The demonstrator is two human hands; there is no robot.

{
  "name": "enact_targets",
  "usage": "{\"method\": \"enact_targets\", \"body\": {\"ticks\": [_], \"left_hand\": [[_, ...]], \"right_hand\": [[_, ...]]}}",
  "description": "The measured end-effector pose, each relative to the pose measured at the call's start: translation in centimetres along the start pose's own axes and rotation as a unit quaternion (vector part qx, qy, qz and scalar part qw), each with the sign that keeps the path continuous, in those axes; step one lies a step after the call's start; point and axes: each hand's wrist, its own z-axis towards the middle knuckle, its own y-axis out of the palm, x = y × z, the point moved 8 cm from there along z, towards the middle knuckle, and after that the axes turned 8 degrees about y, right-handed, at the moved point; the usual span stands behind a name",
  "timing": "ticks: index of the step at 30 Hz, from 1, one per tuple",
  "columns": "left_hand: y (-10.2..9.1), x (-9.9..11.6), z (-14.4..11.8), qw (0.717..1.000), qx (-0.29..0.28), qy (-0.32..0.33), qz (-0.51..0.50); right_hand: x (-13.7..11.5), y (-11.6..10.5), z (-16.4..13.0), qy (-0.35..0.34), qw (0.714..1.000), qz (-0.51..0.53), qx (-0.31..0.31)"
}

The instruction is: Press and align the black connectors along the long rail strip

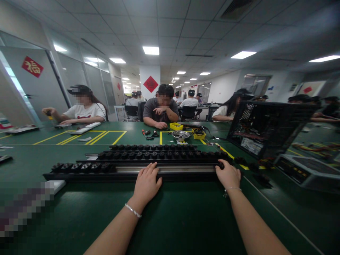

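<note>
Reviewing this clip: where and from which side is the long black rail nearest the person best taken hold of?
Probably at two spread points along the near edge of the long black rail, coming from the person's side. It lies flat and crosswise on the green table, with black rollers along the top at its left. The left hand rests near mid-length, the right hand at the right end, which suits balancing it.

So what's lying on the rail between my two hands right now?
In the head view, between the left hand and the right hand only a bare silvery stretch of the front rail shows; no black pieces sit there.
</note>
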Motion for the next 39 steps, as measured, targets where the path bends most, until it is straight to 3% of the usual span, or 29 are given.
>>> {"method": "enact_targets", "body": {"ticks": [39], "left_hand": [[0.2, -0.1, 0.0, 1.0, -0.008, 0.005, 0.01]], "right_hand": [[1.4, -0.1, 0.7, 0.036, 0.999, 0.013, 0.009]]}}
